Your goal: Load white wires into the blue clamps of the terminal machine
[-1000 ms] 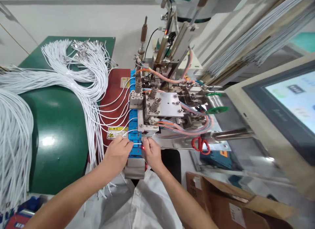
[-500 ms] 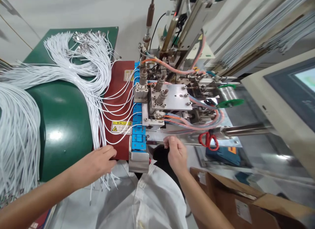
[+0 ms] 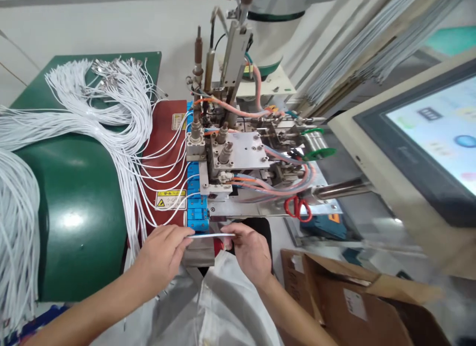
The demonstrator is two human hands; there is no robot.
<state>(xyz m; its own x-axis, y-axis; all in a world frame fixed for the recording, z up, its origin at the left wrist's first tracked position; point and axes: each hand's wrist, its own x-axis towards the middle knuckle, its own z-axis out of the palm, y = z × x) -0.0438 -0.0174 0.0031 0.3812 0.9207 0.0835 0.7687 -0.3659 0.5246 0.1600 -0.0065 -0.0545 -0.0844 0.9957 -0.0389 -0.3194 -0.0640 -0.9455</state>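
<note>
A single white cable [image 3: 210,235] stretches level between my two hands, just in front of the near end of the blue clamp strip [image 3: 197,212]. My left hand [image 3: 163,249] pinches it near the red plate's front corner. At its tip, my right hand [image 3: 251,249] closes thumb and fingers on the same cable. Several other white cables [image 3: 167,175] run from the bundle [image 3: 122,167] across the red plate [image 3: 158,135] to the blue strip. Metal machine parts [image 3: 241,150] stand over the strip's far side.
A green table [image 3: 74,197] at left carries thick white cable bundles. Red-handled scissors [image 3: 297,208] hang by a metal arm at the right. A screen [image 3: 439,133] leans in at the far right, above an open cardboard box [image 3: 364,306].
My left hand has come from the loose cables to the strip's near end, bringing one cable. My right hand has moved slightly left and down and now grips its end. The view has shifted.
</note>
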